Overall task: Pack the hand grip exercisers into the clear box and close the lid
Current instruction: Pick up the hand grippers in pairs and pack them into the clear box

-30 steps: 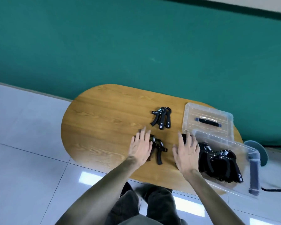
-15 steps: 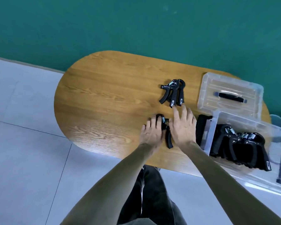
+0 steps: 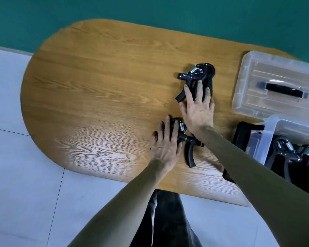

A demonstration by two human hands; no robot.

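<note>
The packing is judged partly done: several exercisers are already seen inside the clear box at the counter's four o'clock edge, while its lid lies off at two o'clock. Two groups are left out. The far exercisers are touched by the straight fingers of the right hand, at its twelve o'clock; nothing is gripped. The near exerciser is covered by the flat left hand, its handle showing at four o'clock.
</note>
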